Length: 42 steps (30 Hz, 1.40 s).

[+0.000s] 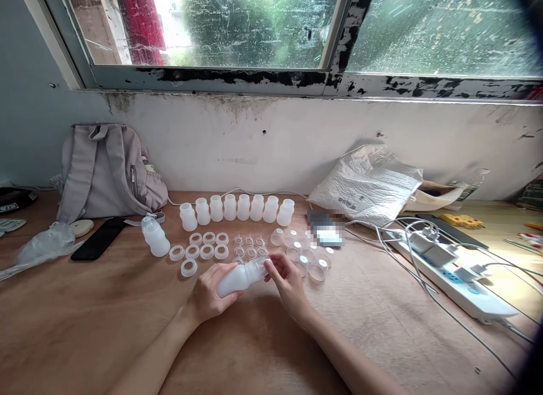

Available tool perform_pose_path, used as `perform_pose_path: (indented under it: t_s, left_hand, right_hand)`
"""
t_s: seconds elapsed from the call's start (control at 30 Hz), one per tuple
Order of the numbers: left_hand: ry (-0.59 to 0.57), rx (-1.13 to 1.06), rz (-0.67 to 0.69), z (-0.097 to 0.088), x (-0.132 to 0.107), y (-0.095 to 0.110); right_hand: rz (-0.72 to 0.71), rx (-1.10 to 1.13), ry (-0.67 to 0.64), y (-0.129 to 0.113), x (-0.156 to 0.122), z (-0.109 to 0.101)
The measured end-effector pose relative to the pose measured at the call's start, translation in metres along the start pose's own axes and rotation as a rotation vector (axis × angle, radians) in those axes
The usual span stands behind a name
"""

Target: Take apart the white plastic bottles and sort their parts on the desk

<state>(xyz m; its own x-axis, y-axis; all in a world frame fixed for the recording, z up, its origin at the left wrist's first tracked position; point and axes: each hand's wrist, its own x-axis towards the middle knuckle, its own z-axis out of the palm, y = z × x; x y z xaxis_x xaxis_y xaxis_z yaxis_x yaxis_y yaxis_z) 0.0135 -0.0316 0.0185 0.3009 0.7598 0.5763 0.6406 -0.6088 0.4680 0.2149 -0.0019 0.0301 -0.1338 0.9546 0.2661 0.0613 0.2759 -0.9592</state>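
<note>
Now, our left hand's (209,293) fingers clamp the milky bottle (233,279) above the table (106,316), our right hand's (289,283) closed on its clear cap (256,267); we should keep both aligned, squeezing lightly.

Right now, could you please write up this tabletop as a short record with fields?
Left hand: holds a tilted frosted bottle
Right hand: fingers closed on its clear cover
Back row: eight small white bottles, upright, uncovered
Standing left of the row: covered bottle
In front of the row: white rings, clear nipples, clear caps
Far left: backpack, black phone
Right side: silver pouch, power strip
</note>
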Motion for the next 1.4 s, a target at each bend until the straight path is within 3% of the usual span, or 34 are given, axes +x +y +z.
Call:
perform_pose_path:
  t_s: [0.17,0.4,0.73,0.9,1.07,1.23,1.4]
  left_hand:
    - [-0.008,-0.011,-0.001,0.000,-0.001,0.002]
    - [-0.060,-0.078,0.014,0.000,-0.004,0.009]
    - [-0.058,-0.172,0.034,0.007,-0.007,0.027]
    - [-0.048,-0.152,0.043,0.009,-0.007,0.024]
    - [-0.046,-0.092,0.050,0.010,-0.006,0.016]
    - [-0.053,0.068,-0.034,0.014,-0.003,0.014]
    - [-0.160,0.129,-0.023,0.017,0.000,0.013]
  right_hand:
    - [-0.014,-0.123,-0.027,0.000,-0.002,-0.002]
    - [-0.184,-0.332,-0.091,0.005,-0.011,-0.001]
    - [-0.252,-0.310,0.096,0.011,-0.027,0.011]
    - [-0.257,-0.285,0.123,0.011,-0.026,0.015]
    - [-0.200,-0.265,0.121,0.015,-0.024,0.016]
    - [0.041,-0.067,0.078,0.017,-0.017,0.018]
    - [-0.024,0.034,0.054,0.013,-0.015,0.019]
